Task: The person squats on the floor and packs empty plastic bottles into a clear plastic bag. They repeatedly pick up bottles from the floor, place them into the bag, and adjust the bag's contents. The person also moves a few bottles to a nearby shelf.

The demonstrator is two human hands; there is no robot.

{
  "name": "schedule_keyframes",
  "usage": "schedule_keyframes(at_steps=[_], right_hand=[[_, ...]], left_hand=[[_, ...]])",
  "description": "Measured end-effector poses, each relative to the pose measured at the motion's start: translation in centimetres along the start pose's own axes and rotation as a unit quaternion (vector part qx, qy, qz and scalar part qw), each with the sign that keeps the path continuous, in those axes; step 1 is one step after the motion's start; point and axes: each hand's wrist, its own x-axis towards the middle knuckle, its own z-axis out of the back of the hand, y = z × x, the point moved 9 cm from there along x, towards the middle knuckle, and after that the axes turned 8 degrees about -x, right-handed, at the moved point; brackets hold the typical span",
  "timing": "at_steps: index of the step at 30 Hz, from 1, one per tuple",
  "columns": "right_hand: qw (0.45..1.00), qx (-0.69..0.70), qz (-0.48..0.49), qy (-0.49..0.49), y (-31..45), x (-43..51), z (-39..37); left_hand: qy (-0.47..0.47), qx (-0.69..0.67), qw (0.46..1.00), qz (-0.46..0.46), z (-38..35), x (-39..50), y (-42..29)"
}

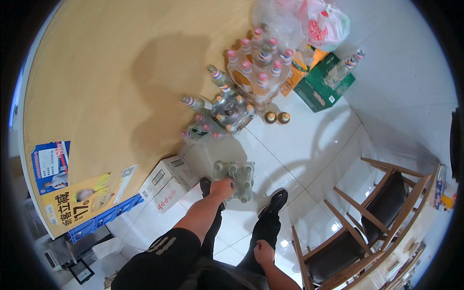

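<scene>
My left hand (222, 189) is closed at the middle of a plastic-wrapped pack of clear glass bottles (247, 179) on the tiled floor. Between its fingers shows what looks like a bottle neck (233, 182) with coloured bands; most of it is hidden. The pack lies in front of my feet, between my two black shoes. Over my right leg hangs my right hand (264, 252), fingers curled, with nothing visible in it.
Ahead stand wrapped bottle packs (259, 78), loose bottles (197, 103), two brown bottles (277, 117) and a green carton (322, 87). A white carton (168, 179) sits left, by the tan panel (98, 90). Wooden chairs (362, 224) are at right.
</scene>
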Motion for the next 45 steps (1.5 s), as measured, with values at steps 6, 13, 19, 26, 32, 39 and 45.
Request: schedule_keyframes(at_steps=[6, 13, 19, 26, 32, 39, 45], right_hand=[[0.985, 0.077, 0.008, -0.156, 2.6, 2.7, 8.7], [0.982, 0.034, 0.029, -0.183, 6.9, 19.7, 17.8], [0.975, -0.11, 0.121, -0.147, 16.9, 36.5, 23.9], [0.964, -0.242, 0.034, -0.101, 23.8, 43.7, 30.6], [0.955, -0.282, 0.065, -0.069, 22.7, 48.1, 28.4], [0.955, -0.282, 0.049, -0.082, 24.2, 50.7, 27.8], [0.964, -0.237, 0.061, -0.1, 22.1, 53.1, 27.8]], left_hand=[[0.029, -0.039, 0.998, -0.029, 2.7, -2.4, -0.5], [0.006, 0.001, 1.0, 0.006, 2.6, -1.0, 1.7], [-0.002, -0.001, 1.0, 0.024, 1.1, 5.7, 2.8], [0.015, 0.007, 0.999, 0.04, -0.2, 10.4, 1.9], [-0.011, -0.019, 0.999, 0.029, -0.9, 12.7, 0.6], [-0.074, -0.042, 0.996, 0.031, -1.4, 12.4, 1.2], [-0.002, 0.004, 1.0, -0.007, 3.8, 14.9, -6.4]])
